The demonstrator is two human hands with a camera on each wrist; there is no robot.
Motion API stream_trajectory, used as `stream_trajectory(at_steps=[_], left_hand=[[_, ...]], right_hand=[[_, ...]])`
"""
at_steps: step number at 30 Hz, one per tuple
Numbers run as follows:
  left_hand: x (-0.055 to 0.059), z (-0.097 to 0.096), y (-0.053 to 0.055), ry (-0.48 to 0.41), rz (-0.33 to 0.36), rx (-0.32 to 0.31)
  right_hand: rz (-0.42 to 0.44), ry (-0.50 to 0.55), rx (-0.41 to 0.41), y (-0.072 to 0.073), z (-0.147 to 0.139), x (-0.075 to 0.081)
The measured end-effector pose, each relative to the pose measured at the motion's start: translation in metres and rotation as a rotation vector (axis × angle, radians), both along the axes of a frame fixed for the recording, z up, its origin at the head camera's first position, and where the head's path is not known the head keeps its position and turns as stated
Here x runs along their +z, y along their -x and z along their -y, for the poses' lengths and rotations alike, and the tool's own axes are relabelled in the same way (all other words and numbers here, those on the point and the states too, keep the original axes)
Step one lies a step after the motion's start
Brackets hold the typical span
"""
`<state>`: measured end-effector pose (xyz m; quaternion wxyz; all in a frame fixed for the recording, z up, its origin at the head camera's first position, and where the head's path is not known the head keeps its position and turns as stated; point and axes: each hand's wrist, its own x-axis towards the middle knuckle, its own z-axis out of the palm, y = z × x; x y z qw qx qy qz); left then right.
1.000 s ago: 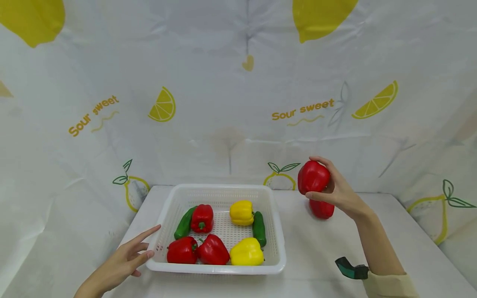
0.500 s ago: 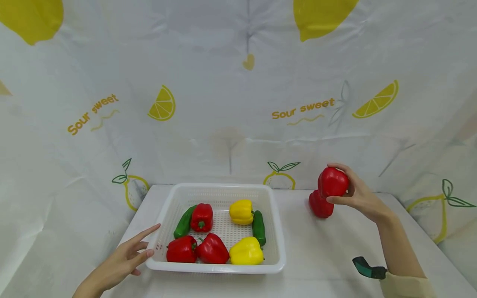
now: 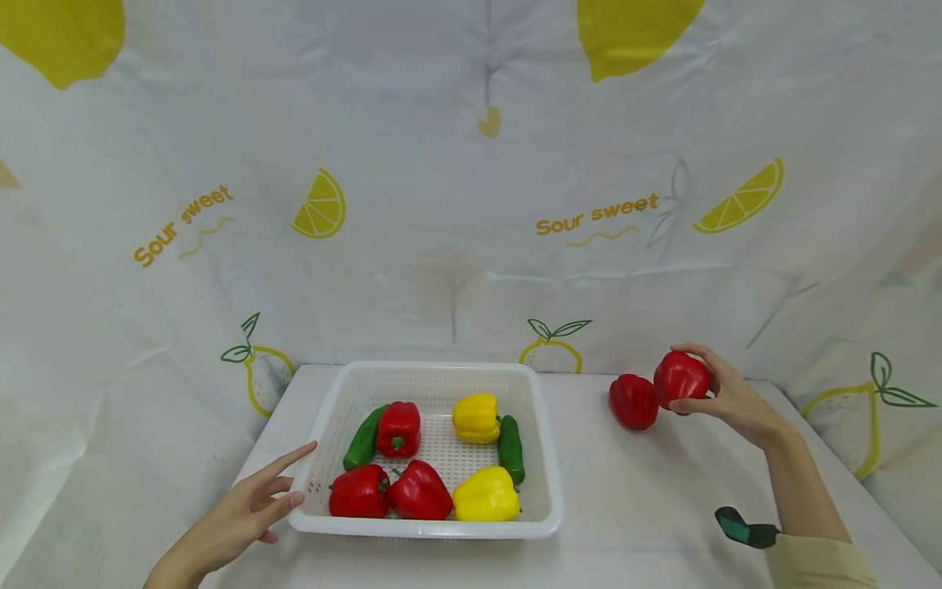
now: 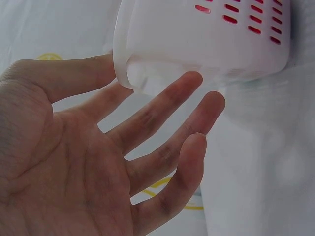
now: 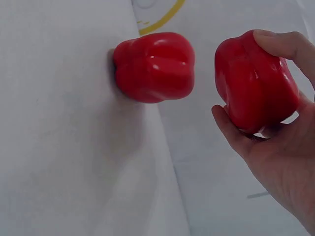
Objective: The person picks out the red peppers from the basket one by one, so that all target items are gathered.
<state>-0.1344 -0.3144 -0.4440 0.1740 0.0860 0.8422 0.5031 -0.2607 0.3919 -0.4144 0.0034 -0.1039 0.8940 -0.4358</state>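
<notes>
My right hand [image 3: 736, 401] grips a red bell pepper [image 3: 681, 381] between thumb and fingers. In the right wrist view this pepper [image 5: 256, 83] is raised off the white table, and a second red bell pepper [image 5: 155, 68] stands beside it on the tabletop. To the left, my left hand [image 3: 235, 519] spreads its fairly straight fingers at the left rim of a white plastic basket [image 3: 427, 529]. The left wrist view shows the thumb and index finger at the basket's rim [image 4: 120, 54], the other fingers reaching out below it.
Inside the basket lie three red bell peppers [image 3: 421, 491], two yellow bell peppers [image 3: 487, 495] and two long green vegetables [image 3: 511, 450]. A white cloth [image 3: 441, 204] printed with lemons hangs behind the table [image 3: 611, 507]. A dark green strap piece [image 3: 745, 528] sticks out near my right sleeve.
My right hand has carried the red pepper right and down, from in front of the standing pepper to its right side. My left hand and the basket stay put.
</notes>
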Motion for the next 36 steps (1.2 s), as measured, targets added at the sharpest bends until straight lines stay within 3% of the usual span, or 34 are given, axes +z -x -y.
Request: stream_trajectory(at_steps=[10,21,36], left_hand=[[0.000,0.001,0.000,0.006,0.002,-0.003],[0.001,0.001,0.000,0.008,-0.006,-0.004],[0.000,0.001,0.001,0.011,0.009,-0.006]], right_hand=[[0.086,-0.045,-0.017,0.011,-0.022,-0.034],[0.123,-0.025,0.007,0.024,-0.034,-0.062],[0.198,-0.025,-0.029,0.026,-0.033,-0.065]])
